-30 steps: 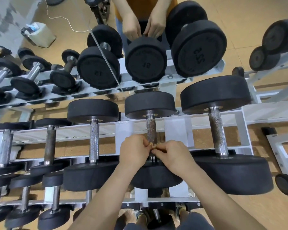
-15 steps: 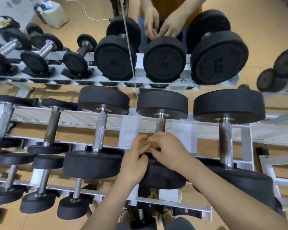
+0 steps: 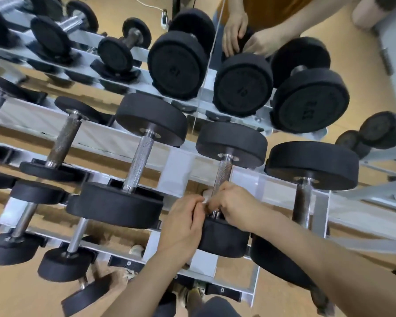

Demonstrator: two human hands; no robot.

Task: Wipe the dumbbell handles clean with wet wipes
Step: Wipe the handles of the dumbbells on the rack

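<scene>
A black dumbbell lies on the white rack, its knurled steel handle [image 3: 223, 175] running away from me. Both my hands meet at the near end of that handle. My left hand [image 3: 183, 223] and my right hand [image 3: 232, 205] pinch a small white wet wipe [image 3: 205, 196] wrapped against the handle. Only a scrap of the wipe shows between the fingers. The near head [image 3: 224, 240] of the dumbbell sits under my wrists.
More dumbbells flank it: one handle [image 3: 138, 160] to the left, a darker one [image 3: 303, 202] to the right. The white rack rail [image 3: 181, 161] crosses behind. A mirror above reflects the rack and a person in an orange top [image 3: 268, 10].
The view has swung left and tilted. My hands stay together at the handle's near end; the white wipe now shows between my fingers.
</scene>
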